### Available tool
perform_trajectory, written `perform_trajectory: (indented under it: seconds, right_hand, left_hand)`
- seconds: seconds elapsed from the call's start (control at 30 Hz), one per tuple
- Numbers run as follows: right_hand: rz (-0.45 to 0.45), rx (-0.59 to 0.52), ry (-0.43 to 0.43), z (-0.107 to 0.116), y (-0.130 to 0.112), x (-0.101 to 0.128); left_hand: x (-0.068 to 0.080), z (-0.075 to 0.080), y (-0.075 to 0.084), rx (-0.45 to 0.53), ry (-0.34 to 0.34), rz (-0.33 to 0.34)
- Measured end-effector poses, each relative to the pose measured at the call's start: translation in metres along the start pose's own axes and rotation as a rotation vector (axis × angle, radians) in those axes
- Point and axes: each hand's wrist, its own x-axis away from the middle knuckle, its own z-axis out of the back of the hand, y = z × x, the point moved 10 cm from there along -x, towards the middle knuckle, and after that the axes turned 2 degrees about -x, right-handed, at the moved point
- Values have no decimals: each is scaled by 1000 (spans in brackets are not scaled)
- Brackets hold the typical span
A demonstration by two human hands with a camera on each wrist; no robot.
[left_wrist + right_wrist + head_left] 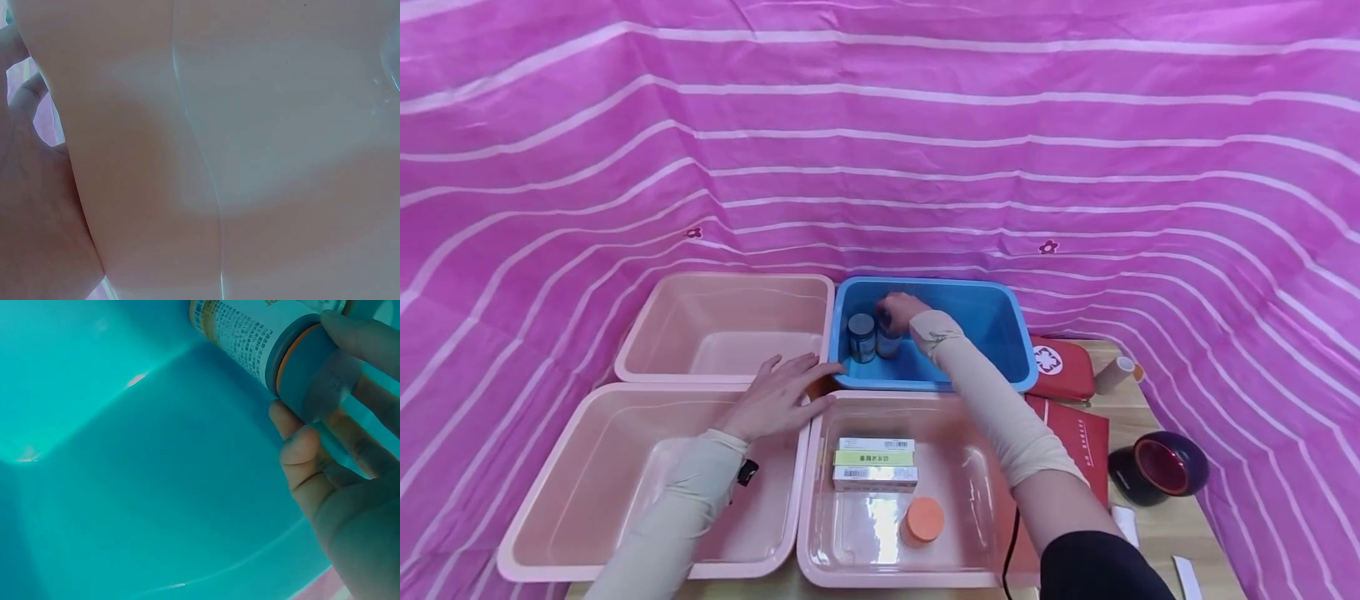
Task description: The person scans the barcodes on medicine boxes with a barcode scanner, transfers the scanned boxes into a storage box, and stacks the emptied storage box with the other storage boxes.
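No words are clear enough to read; the boxes have dark letters on a green band and barcodes; the bottle has rows of tiny print. The red folder has small white letters; the red case has a round white flower sign.

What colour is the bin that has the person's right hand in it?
The bin is blue, which shows best in the head view.

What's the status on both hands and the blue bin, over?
Right hand holding a jar by its cap, inside blue bin. Left hand across pink bin rims. Second jar close alongside.
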Motion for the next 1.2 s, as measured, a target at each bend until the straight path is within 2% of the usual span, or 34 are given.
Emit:
perform_trajectory:
  seconds: [0.2, 0.4, 0.57, 0.7, 0.83, 0.97, 1.1, 1.2]
  right_hand:
    - [-17, -5, -2, -7, 8, 2]
    - [-24, 7, 2, -5, 9, 11]
    - [-29, -7, 27, 9, 6, 26]
    - [-6, -86, 46, 27, -4, 44]
    - [80, -175, 93, 51, -29, 84]
    - [234, -221, 166, 69, -60, 142]
    - [362, -232, 191, 62, -78, 190]
    - [378, -224, 143, 40, -83, 216]
  left_hand:
    - [-1, 1, 5, -4, 23, -20]
    - [-1, 0, 7, 15, 7, -14]
    - [-1, 0, 5, 26, -7, -2]
    - [0, 0, 4, 23, -12, 5]
    - [1, 0, 2, 14, -9, 11]
    - [1, -1, 2, 13, -8, 8]
    - [0, -3, 2, 21, -15, 9]
    - [0, -3, 3, 14, -11, 4]
